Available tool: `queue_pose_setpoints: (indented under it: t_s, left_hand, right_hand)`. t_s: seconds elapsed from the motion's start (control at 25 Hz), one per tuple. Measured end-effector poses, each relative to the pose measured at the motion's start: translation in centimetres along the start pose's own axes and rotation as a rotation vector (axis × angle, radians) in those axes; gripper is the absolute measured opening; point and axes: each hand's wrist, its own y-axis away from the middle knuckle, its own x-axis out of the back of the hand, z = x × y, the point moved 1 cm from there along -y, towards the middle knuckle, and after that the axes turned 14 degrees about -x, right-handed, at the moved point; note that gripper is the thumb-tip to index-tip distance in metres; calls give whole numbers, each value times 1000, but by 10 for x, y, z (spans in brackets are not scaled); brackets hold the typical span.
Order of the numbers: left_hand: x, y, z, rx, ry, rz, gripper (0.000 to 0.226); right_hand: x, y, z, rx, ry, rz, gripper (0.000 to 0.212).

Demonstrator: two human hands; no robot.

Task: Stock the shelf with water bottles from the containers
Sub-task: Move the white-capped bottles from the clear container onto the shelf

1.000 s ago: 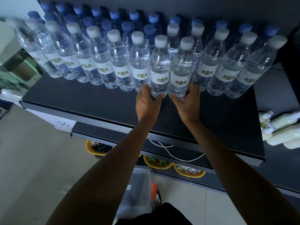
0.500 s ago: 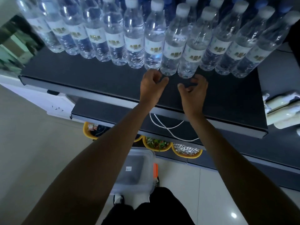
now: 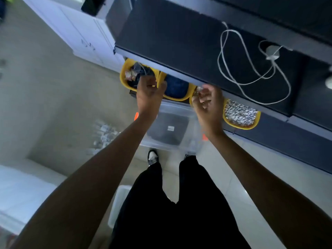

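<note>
Head view, looking straight down past the front edge of the shelf [image 3: 170,36].

- Left hand [image 3: 150,95]: fingers loosely curled, released, nothing seen in it. It hangs above the far left corner of the container [image 3: 177,107].
- Right hand [image 3: 209,106]: fingers loosely curled, released, nothing seen in it. It hangs above the container's far right corner, well apart from the left hand.
- Container: clear plastic, on the floor [image 3: 45,105] just in front of the shelf base, with a dark bottom and a small white label.
- Bottles [image 3: 105,131]: a blurred pale cluster on the floor left of the container, beside the left forearm; count cannot be told.
- Shelf: dark board carrying a looped white cable [image 3: 251,83].
- Yellow bins [image 3: 241,125] sit in a row under the shelf edge.
- One shoe [image 3: 152,157] stands just beside the container's near wall.
</note>
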Motion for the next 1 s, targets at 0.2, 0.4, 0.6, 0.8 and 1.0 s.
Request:
queue_pose_setpoints:
  t_s: [0.2,0.4,0.6,0.8,1.0]
  left_hand:
    - [37,40,-149,220,-198,-55,50]
    - [15,34,-252,386,-243,-175,70]
    - [-24,6,-311,411,-243,-239,90]
    - [-49,-20,-323,372,-307,-83,76]
    - [-49,-16,-329,322,-311,-61,46]
  right_hand:
    - [-87,29,100,-188,159,-190,45]
    - [-167,12,170,-314,315,-367,52]
    - [-238,-23,230,-326,470,-463,73]
    - [-273,-51,237,-227,374,-381,35]
    - [-267,-54,229,-86,481,-272,21]
